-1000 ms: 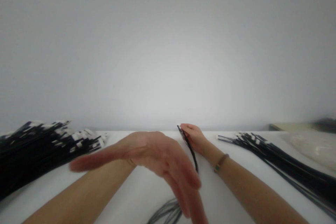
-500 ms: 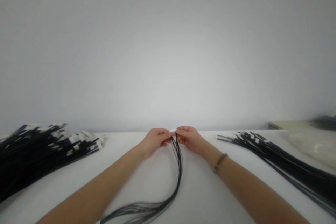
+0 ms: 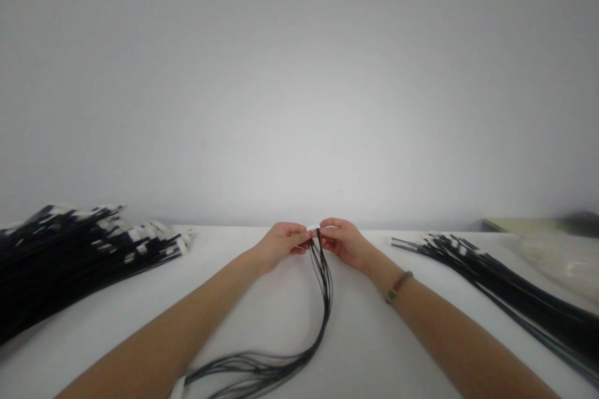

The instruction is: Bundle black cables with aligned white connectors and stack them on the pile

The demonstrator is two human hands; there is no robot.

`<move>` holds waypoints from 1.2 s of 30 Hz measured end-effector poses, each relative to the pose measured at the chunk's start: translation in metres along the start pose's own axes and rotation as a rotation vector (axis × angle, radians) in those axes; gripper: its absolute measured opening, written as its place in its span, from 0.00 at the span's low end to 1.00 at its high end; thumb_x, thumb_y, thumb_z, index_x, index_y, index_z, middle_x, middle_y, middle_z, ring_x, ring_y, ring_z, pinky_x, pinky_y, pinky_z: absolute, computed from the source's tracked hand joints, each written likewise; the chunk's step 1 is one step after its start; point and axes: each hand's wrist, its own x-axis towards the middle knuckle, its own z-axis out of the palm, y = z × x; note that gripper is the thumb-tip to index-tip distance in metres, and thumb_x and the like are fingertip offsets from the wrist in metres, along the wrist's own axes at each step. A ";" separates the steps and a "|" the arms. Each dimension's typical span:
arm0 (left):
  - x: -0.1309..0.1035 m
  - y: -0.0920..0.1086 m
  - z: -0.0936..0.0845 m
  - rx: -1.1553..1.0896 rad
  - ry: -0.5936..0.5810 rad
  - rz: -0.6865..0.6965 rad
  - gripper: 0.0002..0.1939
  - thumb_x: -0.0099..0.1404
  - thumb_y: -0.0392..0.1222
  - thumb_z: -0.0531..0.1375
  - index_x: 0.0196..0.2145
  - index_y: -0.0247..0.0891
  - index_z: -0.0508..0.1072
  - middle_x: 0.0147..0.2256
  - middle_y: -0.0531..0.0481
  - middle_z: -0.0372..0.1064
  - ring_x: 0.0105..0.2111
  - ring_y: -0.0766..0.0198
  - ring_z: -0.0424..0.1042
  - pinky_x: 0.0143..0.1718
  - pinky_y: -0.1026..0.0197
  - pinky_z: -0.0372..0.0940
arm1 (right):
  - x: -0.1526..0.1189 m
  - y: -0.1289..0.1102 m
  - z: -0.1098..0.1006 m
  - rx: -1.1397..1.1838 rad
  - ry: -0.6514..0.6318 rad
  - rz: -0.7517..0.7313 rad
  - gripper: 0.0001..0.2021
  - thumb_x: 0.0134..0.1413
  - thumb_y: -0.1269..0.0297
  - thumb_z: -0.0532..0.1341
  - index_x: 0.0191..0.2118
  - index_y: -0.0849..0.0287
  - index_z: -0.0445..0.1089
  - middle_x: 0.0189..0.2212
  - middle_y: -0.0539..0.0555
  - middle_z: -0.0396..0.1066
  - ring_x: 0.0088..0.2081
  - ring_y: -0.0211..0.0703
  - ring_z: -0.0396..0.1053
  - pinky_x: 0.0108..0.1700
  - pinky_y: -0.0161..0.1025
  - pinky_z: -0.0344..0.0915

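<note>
Spanning the foreground, a white table [image 3: 262,318] meets a plain grey wall [image 3: 299,75]. Left hand [image 3: 279,243] and right hand [image 3: 344,242] pinch one white connector [image 3: 313,228] at the far middle; its black wires [image 3: 322,287] trail toward the near edge. Wire piles lie left [image 3: 70,255] and right [image 3: 505,287]; a blurred clear bag [image 3: 556,255] lies far right.

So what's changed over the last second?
The left hand swung in from near the camera to meet the right hand; both now pinch the white connector of the wire bundle. The wire piles left and right stayed put.
</note>
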 end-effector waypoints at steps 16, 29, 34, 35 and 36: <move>-0.002 0.002 0.002 -0.013 -0.036 -0.012 0.16 0.46 0.48 0.62 0.26 0.29 0.70 0.23 0.49 0.65 0.23 0.71 0.61 0.29 0.65 0.57 | 0.000 0.001 0.002 -0.033 -0.029 0.020 0.09 0.35 0.72 0.62 0.24 0.62 0.60 0.21 0.49 0.66 0.24 0.33 0.64 0.29 0.32 0.59; -0.001 0.002 -0.002 -0.094 -0.009 -0.036 0.14 0.44 0.45 0.63 0.25 0.29 0.70 0.26 0.46 0.67 0.24 0.70 0.63 0.31 0.63 0.59 | -0.004 -0.004 0.003 -0.076 -0.052 0.083 0.15 0.33 0.70 0.64 0.28 0.59 0.57 0.22 0.49 0.67 0.26 0.36 0.66 0.31 0.36 0.61; -0.002 0.002 -0.002 -0.105 -0.010 -0.037 0.15 0.45 0.45 0.63 0.26 0.29 0.70 0.25 0.47 0.66 0.24 0.70 0.63 0.30 0.64 0.59 | -0.005 -0.006 0.002 -0.062 -0.071 0.056 0.18 0.33 0.69 0.65 0.32 0.58 0.58 0.22 0.47 0.65 0.26 0.36 0.66 0.32 0.37 0.62; -0.002 0.003 -0.002 -0.103 -0.012 -0.036 0.15 0.45 0.45 0.63 0.26 0.29 0.70 0.25 0.47 0.66 0.24 0.70 0.63 0.31 0.64 0.59 | -0.005 -0.006 0.002 -0.062 -0.078 0.057 0.17 0.33 0.69 0.65 0.32 0.58 0.58 0.22 0.47 0.65 0.26 0.36 0.66 0.32 0.37 0.62; -0.002 0.002 -0.003 -0.100 -0.015 -0.036 0.14 0.45 0.44 0.63 0.26 0.29 0.70 0.25 0.48 0.66 0.24 0.70 0.63 0.31 0.64 0.59 | -0.005 -0.006 0.001 -0.062 -0.088 0.059 0.17 0.33 0.69 0.65 0.32 0.58 0.58 0.23 0.47 0.66 0.27 0.36 0.66 0.33 0.36 0.61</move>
